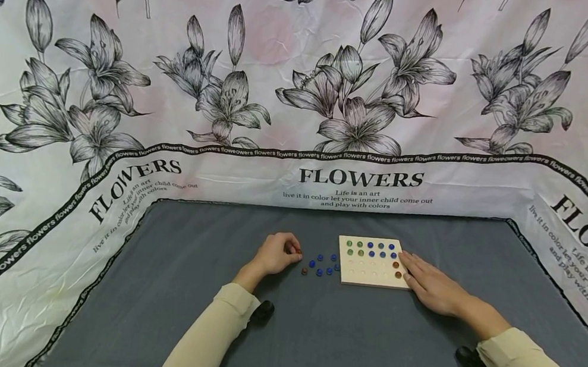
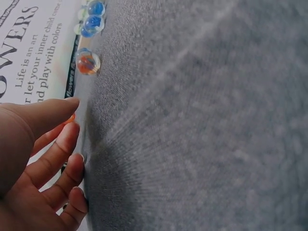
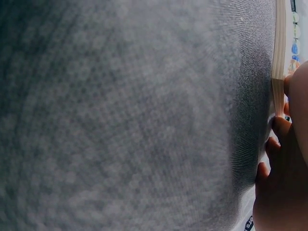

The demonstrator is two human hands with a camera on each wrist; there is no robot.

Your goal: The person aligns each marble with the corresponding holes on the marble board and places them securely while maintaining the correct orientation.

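Note:
My left hand (image 1: 277,255) pinches an orange marble (image 2: 72,117) between thumb and forefinger, just left of the loose marbles. Most of that marble is hidden by the fingers. Several blue marbles (image 1: 312,264) and one orange-brown marble (image 1: 304,271) lie on the cloth between this hand and a pale wooden board (image 1: 370,280). Green marbles (image 1: 360,245) and blue marbles (image 1: 392,247) fill the board's two far rows. Two orange-brown marbles (image 1: 398,274) sit in its right column. With fingers extended, my right hand (image 1: 436,288) rests against the board's right edge.
A dark grey cloth (image 1: 278,337) covers the work surface. Behind it and at both sides rises a white flower-printed cloth (image 1: 251,182). Bare hollows show in the board's near-left part. A black object (image 1: 261,313) is at each wrist.

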